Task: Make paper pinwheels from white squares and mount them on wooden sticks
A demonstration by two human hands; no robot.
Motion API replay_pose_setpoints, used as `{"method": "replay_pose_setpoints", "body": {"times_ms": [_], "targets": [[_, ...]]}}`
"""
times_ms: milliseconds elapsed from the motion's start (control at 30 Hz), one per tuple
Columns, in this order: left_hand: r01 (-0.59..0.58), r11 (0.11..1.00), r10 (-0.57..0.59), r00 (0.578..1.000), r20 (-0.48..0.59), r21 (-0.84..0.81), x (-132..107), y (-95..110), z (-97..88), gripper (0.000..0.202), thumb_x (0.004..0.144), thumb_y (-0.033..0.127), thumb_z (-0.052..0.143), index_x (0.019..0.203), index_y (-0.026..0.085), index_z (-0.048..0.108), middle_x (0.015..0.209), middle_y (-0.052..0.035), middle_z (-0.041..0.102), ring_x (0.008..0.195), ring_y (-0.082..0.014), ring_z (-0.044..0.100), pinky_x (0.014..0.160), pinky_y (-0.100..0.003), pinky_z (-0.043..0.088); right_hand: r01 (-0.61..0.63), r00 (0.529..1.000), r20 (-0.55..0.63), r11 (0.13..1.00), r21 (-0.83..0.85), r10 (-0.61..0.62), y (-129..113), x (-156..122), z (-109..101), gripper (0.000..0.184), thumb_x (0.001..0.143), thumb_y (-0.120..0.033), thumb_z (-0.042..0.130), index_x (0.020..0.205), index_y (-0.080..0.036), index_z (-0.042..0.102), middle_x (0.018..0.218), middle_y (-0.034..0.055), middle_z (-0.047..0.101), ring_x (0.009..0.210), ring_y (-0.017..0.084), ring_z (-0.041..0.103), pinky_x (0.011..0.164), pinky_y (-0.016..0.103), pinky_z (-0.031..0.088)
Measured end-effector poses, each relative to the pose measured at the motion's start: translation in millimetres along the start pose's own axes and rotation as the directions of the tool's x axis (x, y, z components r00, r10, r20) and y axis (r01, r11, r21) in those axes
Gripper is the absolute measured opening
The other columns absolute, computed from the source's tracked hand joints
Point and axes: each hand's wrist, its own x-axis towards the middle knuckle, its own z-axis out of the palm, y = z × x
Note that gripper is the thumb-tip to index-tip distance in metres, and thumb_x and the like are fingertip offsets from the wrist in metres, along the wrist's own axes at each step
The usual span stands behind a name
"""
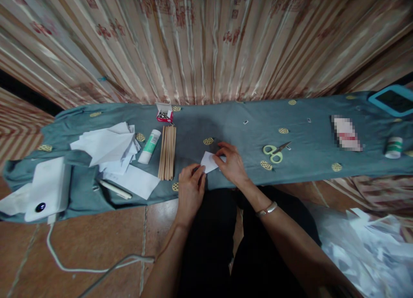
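Head: sticks (167, 153) near left hand (191, 185), scissors (277, 151) past right hand (232, 164), paper (209, 161) between hands.

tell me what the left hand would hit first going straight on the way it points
The left hand would first meet the small white paper, which it seems to touch, then probably the right hand, though depth is unclear.

shows no readable text, bears print too small to read on larger white-and-green tube (149, 146), carries illegible marks on paper sheet (138, 181)
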Motion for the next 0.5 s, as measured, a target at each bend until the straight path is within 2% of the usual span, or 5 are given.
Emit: {"method": "replay_pose_setpoints", "body": {"times_ms": [500], "targets": [[0.006,1.0,-0.006,1.0,0.008,0.007,-0.6,0.7,-1.6,0.025,0.094,0.02,0.052,0.114,0.016,0.067,0.112,-0.012,0.063,0.102,-0.0246,0.057,0.089,-0.041,0.049,-0.029,1.0,0.003,1.0,0.01,0.029,-2.5,1.8,2.1,0.006,0.079,-0.021,0.06,0.073,-0.023,0.061,0.121,0.0114,0.065,0.117,0.029,0.056,0.106,0.047,0.04]]}}
